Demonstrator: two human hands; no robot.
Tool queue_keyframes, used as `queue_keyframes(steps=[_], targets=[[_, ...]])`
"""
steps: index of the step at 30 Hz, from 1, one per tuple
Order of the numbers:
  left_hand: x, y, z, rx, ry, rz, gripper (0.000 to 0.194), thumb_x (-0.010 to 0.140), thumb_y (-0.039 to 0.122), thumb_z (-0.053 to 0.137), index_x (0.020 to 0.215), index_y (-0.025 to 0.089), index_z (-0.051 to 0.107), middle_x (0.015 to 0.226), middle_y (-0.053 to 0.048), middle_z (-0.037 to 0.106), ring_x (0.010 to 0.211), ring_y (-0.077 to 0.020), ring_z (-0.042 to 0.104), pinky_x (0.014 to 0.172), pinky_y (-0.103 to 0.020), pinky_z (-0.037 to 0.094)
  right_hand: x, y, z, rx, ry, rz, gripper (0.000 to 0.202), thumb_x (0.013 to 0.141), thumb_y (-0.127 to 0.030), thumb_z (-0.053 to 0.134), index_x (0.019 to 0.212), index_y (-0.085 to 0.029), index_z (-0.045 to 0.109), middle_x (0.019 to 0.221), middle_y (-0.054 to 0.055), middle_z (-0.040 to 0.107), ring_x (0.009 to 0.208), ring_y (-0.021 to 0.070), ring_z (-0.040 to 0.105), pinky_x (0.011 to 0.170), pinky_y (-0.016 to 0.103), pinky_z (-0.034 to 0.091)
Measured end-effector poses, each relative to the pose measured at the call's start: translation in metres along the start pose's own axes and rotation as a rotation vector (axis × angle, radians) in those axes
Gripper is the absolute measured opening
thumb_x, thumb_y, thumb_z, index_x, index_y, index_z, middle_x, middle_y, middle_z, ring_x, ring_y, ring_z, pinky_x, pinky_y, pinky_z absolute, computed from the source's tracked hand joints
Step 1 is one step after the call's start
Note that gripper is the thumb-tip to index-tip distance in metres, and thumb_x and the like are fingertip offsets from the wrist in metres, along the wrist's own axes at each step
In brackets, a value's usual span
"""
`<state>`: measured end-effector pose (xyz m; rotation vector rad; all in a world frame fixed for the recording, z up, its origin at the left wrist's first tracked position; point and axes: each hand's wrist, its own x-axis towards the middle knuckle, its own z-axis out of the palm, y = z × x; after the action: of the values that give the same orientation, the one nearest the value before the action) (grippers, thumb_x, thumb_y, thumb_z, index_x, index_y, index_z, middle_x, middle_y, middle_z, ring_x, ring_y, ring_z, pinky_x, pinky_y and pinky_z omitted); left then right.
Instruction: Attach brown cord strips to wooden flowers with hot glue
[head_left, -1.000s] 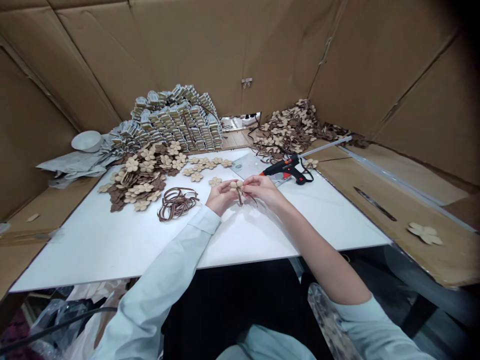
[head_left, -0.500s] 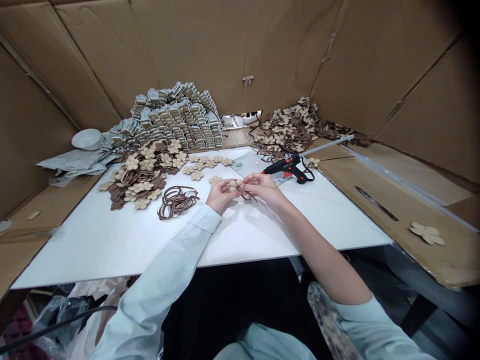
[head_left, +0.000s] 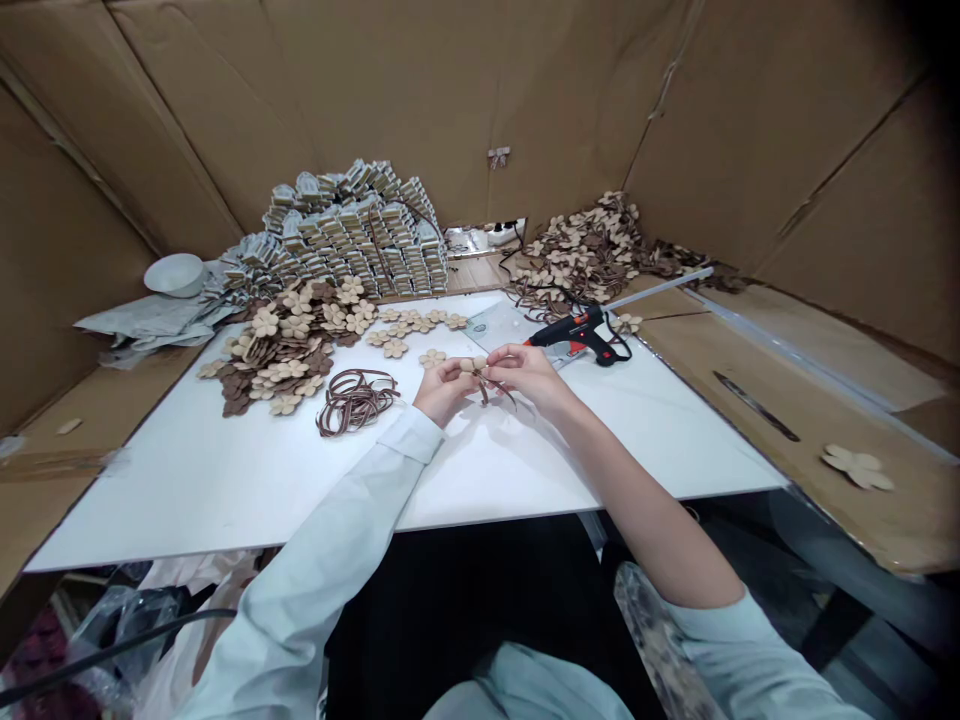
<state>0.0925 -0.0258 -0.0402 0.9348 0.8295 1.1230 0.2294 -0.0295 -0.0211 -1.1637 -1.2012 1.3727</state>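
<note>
The beige flower (head_left: 472,365) is held above the white counter (head_left: 225,490), brown strands (head_left: 484,393) hanging beneath it. Its left side is pinched by the left hand (head_left: 444,388), the grip closed; its right side is pinched by the right hand (head_left: 529,375), also closed, though whether a strand is caught there too cannot be told. Compared with half a second ago, the flower has been tipped flatter, and the strands, then bunched toward four o'clock, are now spread between six and four. From the flower, the glue gun (head_left: 581,335) is seen between two and three o'clock, the coiled cord (head_left: 356,402) between eight and nine, and the flower pile (head_left: 277,350) between nine and ten.
</note>
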Motion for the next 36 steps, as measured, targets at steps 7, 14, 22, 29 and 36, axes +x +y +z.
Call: queue_keyframes(steps=[7, 14, 22, 29, 36], targets=[[0.0012, -0.0022, -0.0017, 0.011, 0.009, 0.001, 0.030, 0.046, 0.010, 0.068, 0.075, 0.011, 0.059, 0.067, 0.000, 0.062, 0.062, -0.0121, 0.059, 0.071, -0.030, 0.045, 0.0006, 0.0013, -0.0007, 0.004, -0.023, -0.009, 0.020, 0.053, -0.014, 0.065, 0.067, -0.014, 0.051, 0.050, -0.003, 0.056, 0.043, 0.0067, 0.051, 0.040, 0.017, 0.038], [-0.0003, 0.0006, 0.0004, 0.002, -0.004, -0.001, 0.027, 0.048, 0.016, 0.069, 0.074, 0.011, 0.060, 0.064, 0.000, 0.061, 0.060, -0.0115, 0.058, 0.068, -0.029, 0.045, -0.0007, 0.0001, -0.0007, -0.001, -0.020, -0.012, 0.020, 0.053, -0.014, 0.065, 0.067, -0.014, 0.051, 0.051, -0.003, 0.056, 0.044, 0.0072, 0.052, 0.041, 0.018, 0.040], [-0.0012, 0.0026, 0.0026, -0.005, 0.061, 0.012, 0.029, 0.044, 0.021, 0.074, 0.066, 0.010, 0.059, 0.058, 0.000, 0.061, 0.056, -0.0116, 0.057, 0.066, -0.030, 0.046, -0.0005, 0.0009, -0.0006, 0.006, -0.056, -0.028, 0.023, 0.051, -0.018, 0.068, 0.067, -0.014, 0.051, 0.049, -0.003, 0.055, 0.042, 0.0057, 0.048, 0.039, 0.017, 0.036], [-0.0028, 0.0063, 0.0016, -0.005, 0.082, -0.053, 0.028, 0.044, 0.017, 0.073, 0.069, 0.010, 0.061, 0.058, 0.000, 0.062, 0.055, -0.0124, 0.058, 0.064, -0.030, 0.048, -0.0005, 0.0014, -0.0026, -0.021, -0.073, -0.008, 0.024, 0.052, -0.020, 0.069, 0.068, -0.015, 0.051, 0.052, -0.003, 0.057, 0.044, 0.0064, 0.050, 0.042, 0.018, 0.039], [-0.0008, 0.0061, -0.0041, 0.057, 0.035, -0.066, 0.033, 0.043, 0.016, 0.073, 0.075, 0.010, 0.064, 0.063, -0.002, 0.062, 0.056, -0.0131, 0.058, 0.062, -0.030, 0.047, -0.0047, -0.0039, -0.0031, -0.056, -0.119, 0.016, 0.023, 0.053, -0.019, 0.067, 0.070, -0.015, 0.051, 0.050, -0.003, 0.057, 0.045, 0.0071, 0.051, 0.042, 0.017, 0.037]])
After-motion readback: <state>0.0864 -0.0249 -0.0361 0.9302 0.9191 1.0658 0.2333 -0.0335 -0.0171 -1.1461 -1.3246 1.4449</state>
